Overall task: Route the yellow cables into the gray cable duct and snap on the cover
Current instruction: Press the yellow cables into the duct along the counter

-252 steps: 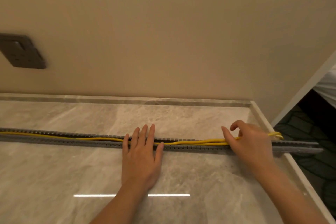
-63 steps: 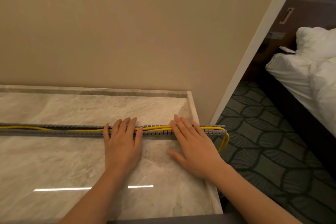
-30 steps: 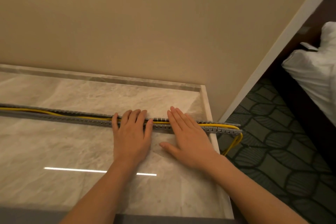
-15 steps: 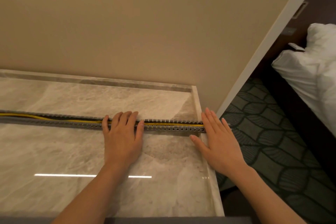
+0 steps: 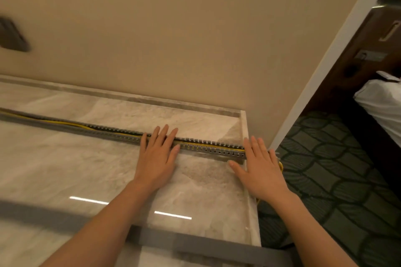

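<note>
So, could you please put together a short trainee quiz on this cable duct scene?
1. True or false: the cover is already on the gray cable duct.
2. Which hand lies at the duct's end, past the countertop edge? A) left hand B) right hand
3. Fill in: between the hands, the yellow cables lie ____ the duct.

Key:
1. False; the slotted walls are open, and a gray strip lies at the near edge.
2. B
3. inside

a plain beige wall [image 5: 173, 28] backs the glossy grey marble counter [image 5: 65, 169], with dark leaf-patterned carpet [image 5: 336, 169] beyond its right edge.
</note>
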`<state>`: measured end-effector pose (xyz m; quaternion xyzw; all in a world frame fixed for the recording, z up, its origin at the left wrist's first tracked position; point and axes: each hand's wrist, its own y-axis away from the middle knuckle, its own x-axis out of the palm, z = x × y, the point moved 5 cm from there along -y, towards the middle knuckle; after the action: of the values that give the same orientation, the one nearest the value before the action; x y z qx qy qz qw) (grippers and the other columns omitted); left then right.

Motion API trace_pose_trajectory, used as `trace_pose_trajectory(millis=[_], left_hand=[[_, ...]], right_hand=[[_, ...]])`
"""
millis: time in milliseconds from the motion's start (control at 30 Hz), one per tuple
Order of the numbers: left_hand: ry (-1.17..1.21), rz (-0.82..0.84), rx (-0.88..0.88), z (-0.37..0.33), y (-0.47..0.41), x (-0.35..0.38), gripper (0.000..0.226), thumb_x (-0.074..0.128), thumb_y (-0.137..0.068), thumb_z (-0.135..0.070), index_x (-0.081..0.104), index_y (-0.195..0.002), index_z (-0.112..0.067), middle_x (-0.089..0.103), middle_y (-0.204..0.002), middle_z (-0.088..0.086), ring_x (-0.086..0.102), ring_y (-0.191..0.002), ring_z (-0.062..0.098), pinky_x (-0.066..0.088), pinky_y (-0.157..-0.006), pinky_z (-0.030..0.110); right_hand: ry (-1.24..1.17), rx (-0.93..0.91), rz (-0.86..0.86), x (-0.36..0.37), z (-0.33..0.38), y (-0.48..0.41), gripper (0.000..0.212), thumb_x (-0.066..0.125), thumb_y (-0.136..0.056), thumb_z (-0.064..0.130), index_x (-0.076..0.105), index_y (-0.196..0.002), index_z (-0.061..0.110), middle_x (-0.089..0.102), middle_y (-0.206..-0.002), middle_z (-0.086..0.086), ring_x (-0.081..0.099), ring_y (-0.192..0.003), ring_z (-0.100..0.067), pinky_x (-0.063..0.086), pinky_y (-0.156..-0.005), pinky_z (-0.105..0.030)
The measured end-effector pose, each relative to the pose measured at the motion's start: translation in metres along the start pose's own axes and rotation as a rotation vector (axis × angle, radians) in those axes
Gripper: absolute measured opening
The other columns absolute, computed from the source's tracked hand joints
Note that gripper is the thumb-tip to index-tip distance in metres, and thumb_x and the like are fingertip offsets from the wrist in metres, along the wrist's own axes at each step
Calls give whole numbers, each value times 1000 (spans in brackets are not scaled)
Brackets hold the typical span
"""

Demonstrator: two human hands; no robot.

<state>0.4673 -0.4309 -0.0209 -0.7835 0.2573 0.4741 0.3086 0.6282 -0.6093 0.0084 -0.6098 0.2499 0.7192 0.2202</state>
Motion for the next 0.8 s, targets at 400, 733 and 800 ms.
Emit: trace_pose_trajectory(millis=[400,733,800], left_hand=[[292,35,-293,54,128,-80,76,10,-74,-67,33,-140,-38,34,-148,-11,23,-140,10,11,-117,36],[209,28,-456,178,259,-136,52,26,-96,-53,23,-145,-37,22,-152,-16,9,-144,8,5,-117,30],[240,12,-485,199,282,-146,51,29,-95,-51,23,-145,-39,21,-153,-16,8,-143,7,5,-117,28]], right_hand=[[-171,-480,129,4,155,30,72,27,-94,57,-3,-151,25,-16,-157,3,-15,-143,-13,-2,-118,-31],[-492,-598,132,47,334,120,64,43,-94,48,16,-149,30,1,-157,12,-4,-144,-5,2,-116,-25],[-522,-587,63,57,361,135,62,48,-93,44,23,-148,26,10,-157,9,2,-144,-7,4,-116,-25]])
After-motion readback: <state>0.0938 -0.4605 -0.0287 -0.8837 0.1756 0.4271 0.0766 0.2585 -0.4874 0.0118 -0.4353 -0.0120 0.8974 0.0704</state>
